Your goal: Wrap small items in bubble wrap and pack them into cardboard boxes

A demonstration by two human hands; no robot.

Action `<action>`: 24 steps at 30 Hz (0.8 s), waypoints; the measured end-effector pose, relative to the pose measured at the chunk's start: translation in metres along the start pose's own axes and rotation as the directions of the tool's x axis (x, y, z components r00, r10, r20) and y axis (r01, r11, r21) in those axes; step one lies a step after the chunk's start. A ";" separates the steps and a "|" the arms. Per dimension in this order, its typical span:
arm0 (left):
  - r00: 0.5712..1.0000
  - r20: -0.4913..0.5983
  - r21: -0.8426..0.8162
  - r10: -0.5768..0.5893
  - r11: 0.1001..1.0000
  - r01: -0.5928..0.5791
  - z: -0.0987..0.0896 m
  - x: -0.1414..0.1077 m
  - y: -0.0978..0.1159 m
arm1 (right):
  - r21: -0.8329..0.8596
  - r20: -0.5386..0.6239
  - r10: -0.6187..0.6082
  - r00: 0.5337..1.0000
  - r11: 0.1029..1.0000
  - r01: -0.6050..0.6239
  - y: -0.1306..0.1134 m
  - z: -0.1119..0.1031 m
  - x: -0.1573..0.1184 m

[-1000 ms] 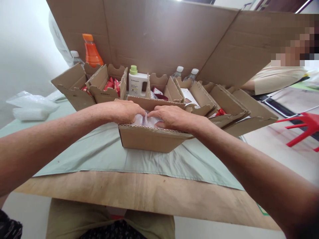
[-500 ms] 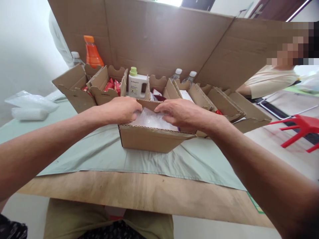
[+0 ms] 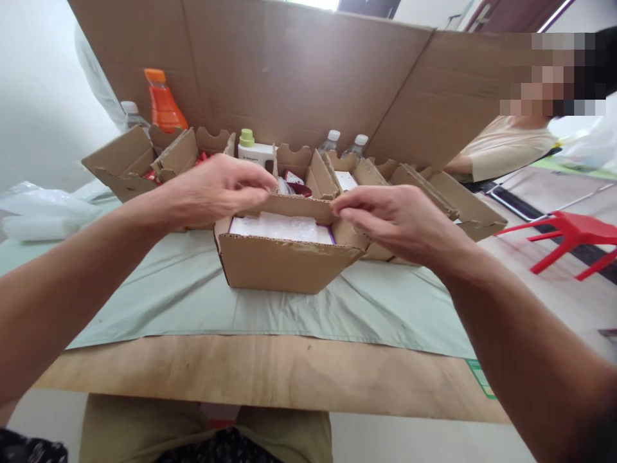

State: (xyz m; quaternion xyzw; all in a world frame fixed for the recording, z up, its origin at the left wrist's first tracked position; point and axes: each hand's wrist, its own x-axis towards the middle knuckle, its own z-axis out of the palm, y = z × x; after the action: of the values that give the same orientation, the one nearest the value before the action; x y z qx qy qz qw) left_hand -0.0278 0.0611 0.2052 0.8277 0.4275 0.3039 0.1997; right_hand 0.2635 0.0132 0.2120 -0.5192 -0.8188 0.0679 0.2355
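Note:
In front of me a small cardboard box (image 3: 274,263) stands uncovered on the cloth. Clear bubble wrap (image 3: 284,226) lies inside it, over a white item with a purple edge. Above the box's back left corner is my left hand (image 3: 231,183), its fingers bent and apart from the thumb, with nothing visible in them. My right hand (image 3: 385,215) is at the back right corner, thumb and fingers apart and nothing seen in its grasp. Its fingertips are close to the back rim; whether they touch it I cannot tell.
Behind stands a row of cardboard bins (image 3: 120,161) with red packets and other goods. A white jug with a green cap (image 3: 247,138), an orange bottle (image 3: 166,106) and clear bottles are near a cardboard screen (image 3: 299,71). Bubble wrap (image 3: 41,218) lies left; a person sits beyond the right side.
Both hands have lifted out of the box and moved apart, the left one up and leftward, the right one rightward. The bubble wrap now lies flatter inside the box.

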 end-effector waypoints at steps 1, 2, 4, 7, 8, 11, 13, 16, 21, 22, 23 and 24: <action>0.994 -0.106 -0.024 -0.014 1.000 0.012 -0.003 -0.015 -0.004 | 0.017 -0.109 0.061 0.992 0.998 -0.060 0.002 -0.003 -0.017; 0.973 -0.229 -0.051 -0.039 0.998 0.028 -0.003 -0.031 -0.012 | 0.046 -0.192 0.124 0.974 0.992 -0.117 0.005 -0.002 -0.034; 0.903 -0.395 -0.171 -0.169 0.979 0.108 0.006 -0.061 -0.031 | 0.144 -0.268 0.238 0.933 0.968 -0.206 0.014 0.010 -0.064; 0.921 -0.273 -0.392 -0.277 0.907 0.156 0.038 -0.088 -0.058 | 0.291 -0.177 0.329 0.928 0.918 -0.270 0.027 0.044 -0.084; 0.936 -0.221 -0.430 -0.274 0.889 0.159 0.050 -0.091 -0.062 | 0.323 -0.124 0.331 0.935 0.905 -0.278 0.029 0.056 -0.085; 0.954 -0.160 -0.458 -0.253 0.875 0.155 0.079 -0.090 -0.060 | 0.369 -0.065 0.309 0.949 0.891 -0.265 0.028 0.084 -0.077; 0.950 -0.184 -0.447 -0.253 0.882 0.149 0.088 -0.087 -0.055 | 0.396 -0.083 0.312 0.946 0.882 -0.256 0.024 0.095 -0.072; 0.939 -0.239 -0.436 -0.246 0.891 0.123 0.095 -0.084 -0.057 | 0.466 -0.085 0.329 0.940 0.848 -0.254 0.021 0.105 -0.069; 0.939 -0.252 -0.575 -0.236 0.817 0.050 0.107 -0.081 -0.068 | 0.568 -0.121 0.357 0.926 0.790 -0.231 0.022 0.121 -0.071; 0.937 -0.255 -0.594 -0.237 0.803 0.042 0.110 -0.083 -0.067 | 0.578 -0.136 0.361 0.923 0.785 -0.222 0.020 0.123 -0.073; 0.934 -0.260 -0.604 -0.244 0.796 0.039 0.111 -0.089 -0.063 | 0.582 -0.149 0.365 0.919 0.784 -0.217 0.016 0.123 -0.077; 0.929 -0.268 -0.607 -0.255 0.794 0.043 0.112 -0.098 -0.058 | 0.583 -0.157 0.367 0.917 0.784 -0.214 0.010 0.123 -0.082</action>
State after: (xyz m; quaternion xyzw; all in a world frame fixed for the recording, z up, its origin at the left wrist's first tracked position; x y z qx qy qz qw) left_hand -0.0306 0.0039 0.0563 0.6229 0.4040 0.5411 0.3950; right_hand 0.2442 -0.0379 0.0740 -0.5534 -0.6343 0.2686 0.4683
